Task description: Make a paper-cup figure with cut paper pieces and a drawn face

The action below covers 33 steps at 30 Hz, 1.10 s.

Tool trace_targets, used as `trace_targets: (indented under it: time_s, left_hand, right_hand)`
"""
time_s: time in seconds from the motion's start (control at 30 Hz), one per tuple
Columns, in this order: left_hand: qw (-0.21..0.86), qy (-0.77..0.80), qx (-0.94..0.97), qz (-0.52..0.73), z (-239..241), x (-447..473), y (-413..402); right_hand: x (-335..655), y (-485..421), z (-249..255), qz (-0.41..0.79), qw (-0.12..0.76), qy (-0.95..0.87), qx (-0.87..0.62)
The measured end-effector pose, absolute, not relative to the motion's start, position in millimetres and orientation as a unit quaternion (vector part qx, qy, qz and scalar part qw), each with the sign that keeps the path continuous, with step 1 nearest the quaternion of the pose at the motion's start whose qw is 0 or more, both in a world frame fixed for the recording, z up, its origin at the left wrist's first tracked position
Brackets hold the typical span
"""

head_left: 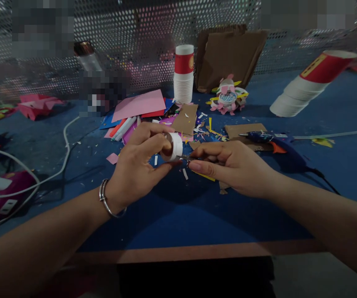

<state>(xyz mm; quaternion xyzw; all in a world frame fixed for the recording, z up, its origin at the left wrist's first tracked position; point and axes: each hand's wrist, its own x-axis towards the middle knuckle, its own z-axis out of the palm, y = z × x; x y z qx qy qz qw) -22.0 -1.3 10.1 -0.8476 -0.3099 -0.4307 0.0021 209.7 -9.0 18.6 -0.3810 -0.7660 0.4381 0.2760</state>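
Your left hand (135,165) is curled around a white, short, ring-shaped roll with a brown inside (177,147), one finger bent into its hollow and the thumb below; the roll is in front of you, above the blue table (166,231). Your right hand (231,165) is pinching a slim, dark tool (185,157) between thumb and fingers, and its tip appears to meet the lower edge of the roll. What kind of tool it is, I cannot tell. If this tip is sharp, I think it could slide off the curved wall and reach your left thumb, which is just beside it; too much pressure would be the cause. A loose hold could also let the roll turn. Just behind your right hand, the dark blue glue gun with orange trigger (285,148) lies partly on a flat brown cardboard piece (247,129), nozzle towards the left; if it is hot, lifting your knuckles backward could burn them. Small white and yellow paper scraps (201,133) lie around and beneath your hands, and may hide small offcuts. Farther back stand an upright stack of white and red paper cups (184,78) and a pink-petalled paper ornament (228,97), both well apart from your fingers.
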Motion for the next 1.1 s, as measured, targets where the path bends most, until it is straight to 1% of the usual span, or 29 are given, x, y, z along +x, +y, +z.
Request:
trace_targets:
  time_s: [0.27,0.47,0.73,0.9,1.1]
  left_hand:
    - [-0.006,-0.322,-0.847,-0.423,13.4,-22.1,-6.3]
    - [-0.032,-0.337,-0.847,-0.410,14.1,-24.3,-5.8]
    - [-0.030,-0.324,-0.853,-0.408,12.5,-27.7,-5.3]
    - [-0.049,-0.319,-0.861,-0.393,12.9,-25.7,-7.1]
    - [-0.054,-0.311,-0.865,-0.389,13.5,-25.6,-5.5]
  right_hand:
    - [210.2,-10.7,19.9,0.443,0.289,-0.761,-0.376]
    - [211.1,-8.7,20.5,0.442,0.270,-0.759,-0.395]
    - [214.9,-7.2,24.2,0.434,0.293,-0.751,-0.402]
    - [214.7,-5.6,22.6,0.429,0.284,-0.759,-0.399]
    - [213.9,-6.1,21.2,0.450,0.273,-0.749,-0.402]
